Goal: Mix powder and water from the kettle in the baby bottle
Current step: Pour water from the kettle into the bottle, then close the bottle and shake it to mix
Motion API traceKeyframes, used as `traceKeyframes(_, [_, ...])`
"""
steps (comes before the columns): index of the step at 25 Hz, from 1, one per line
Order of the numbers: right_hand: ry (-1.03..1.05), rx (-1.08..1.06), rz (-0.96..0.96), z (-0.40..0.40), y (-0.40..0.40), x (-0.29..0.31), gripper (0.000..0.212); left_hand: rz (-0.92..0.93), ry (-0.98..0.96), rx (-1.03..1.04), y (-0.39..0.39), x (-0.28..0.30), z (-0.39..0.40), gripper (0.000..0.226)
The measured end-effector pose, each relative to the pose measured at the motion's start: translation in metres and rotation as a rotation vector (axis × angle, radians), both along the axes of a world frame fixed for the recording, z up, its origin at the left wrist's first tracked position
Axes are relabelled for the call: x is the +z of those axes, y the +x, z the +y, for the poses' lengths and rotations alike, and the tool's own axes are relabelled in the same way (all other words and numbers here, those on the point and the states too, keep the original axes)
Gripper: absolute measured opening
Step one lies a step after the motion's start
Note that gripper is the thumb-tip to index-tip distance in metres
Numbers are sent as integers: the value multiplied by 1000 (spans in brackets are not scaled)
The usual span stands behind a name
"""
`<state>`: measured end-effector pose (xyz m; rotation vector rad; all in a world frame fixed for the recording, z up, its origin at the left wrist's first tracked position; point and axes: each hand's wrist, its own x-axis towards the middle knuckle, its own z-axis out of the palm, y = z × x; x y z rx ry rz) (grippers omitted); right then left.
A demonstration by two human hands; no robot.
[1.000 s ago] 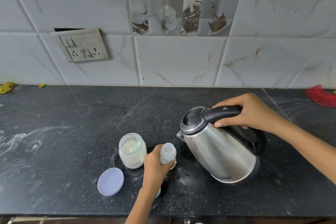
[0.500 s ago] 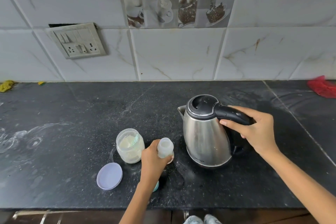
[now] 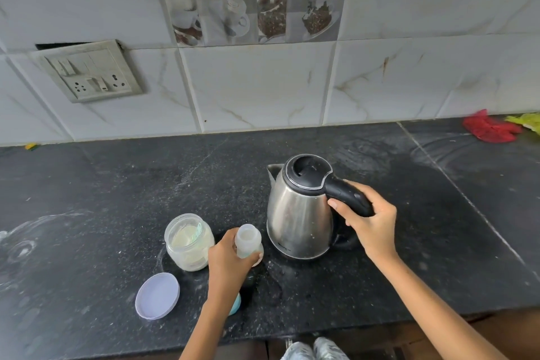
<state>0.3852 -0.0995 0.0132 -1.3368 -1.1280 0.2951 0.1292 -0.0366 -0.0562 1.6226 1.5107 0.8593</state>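
- On a dark counter (image 3: 87, 184), near its front edge, the left hand (image 3: 229, 260) curls round an open baby bottle (image 3: 248, 241), holding it upright.
- Just right of the bottle, a steel kettle (image 3: 298, 213) stands upright; the right hand (image 3: 371, 219) grips its black handle.
- Left of the bottle sits an open powder jar (image 3: 188, 242), its lid (image 3: 157, 295) lying nearer.

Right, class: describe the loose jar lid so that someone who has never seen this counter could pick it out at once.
Start at the steel kettle on the black counter, then move left past the baby bottle to the open powder jar. The lid lies flat in front of that jar, near the counter's edge: a pale lilac disc, the only flat thing there.
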Motion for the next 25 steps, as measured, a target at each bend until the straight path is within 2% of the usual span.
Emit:
traceKeyframes(3, [17, -91, -237, -2, -1, 3, 45, -10, 6, -3, 0, -2, -1, 58])
traceKeyframes(5, [62, -221, -407, -4, -4, 8, 47, -34, -7, -20, -2, -1, 0, 70])
traceKeyframes(7, [177, -289, -507, -6, -11, 17, 33, -52, -37, -60, -7, 3, 1, 86])
traceKeyframes(9, [294, -261, -557, -7, -30, 23, 15, -42, -39, -96, -15, 10, -2, 87])
traceKeyframes(11, [329, -123, -550, -8, -61, 18, 6, -55, -16, -78, -30, 15, -10, 74])
traceKeyframes(14, [152, 105, -600, -14, -113, -10, 4, -74, 31, -21, -56, 18, -28, 43])
traceKeyframes(16, [-17, 249, -644, -19, -142, -40, 11, -108, 35, -15, -76, 14, -39, 29])
traceKeyframes(21, [-415, 453, -662, -28, -182, -93, 58, -106, 37, -37, -102, 6, -61, 23])
traceKeyframes(23, [-487, 469, -640, -29, -192, -101, 64, -109, 46, -40, -107, 6, -65, 22])
traceKeyframes(25, [-480, 471, -570, -29, -195, -107, 60, -129, 59, -58, -107, 4, -65, 23])
